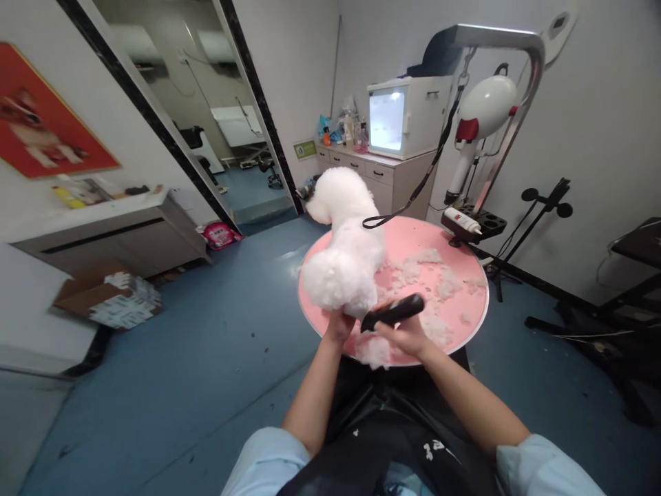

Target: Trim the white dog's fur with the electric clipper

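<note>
A fluffy white dog (347,241) stands on a round pink grooming table (413,238), its back end toward me and its head turned left. My right hand (407,336) is wrapped around black hair clippers (395,311), whose head touches or nearly touches the fur of the hind leg. Low at the dog's rear, my left hand (341,326) grips a hind leg, with most of its fingers hidden by fur. Clumps of cut white fur (372,351) lie over the table top. A black leash loop (379,222) hangs beside the dog's back.
A metal grooming arm (511,131) rises at the table's right, with a white dryer (488,107) behind it. A small tray (472,224) holding a white bottle sits at the table edge. Behind stands a lit white cabinet (405,117) on drawers. Blue floor (232,331) stretches left.
</note>
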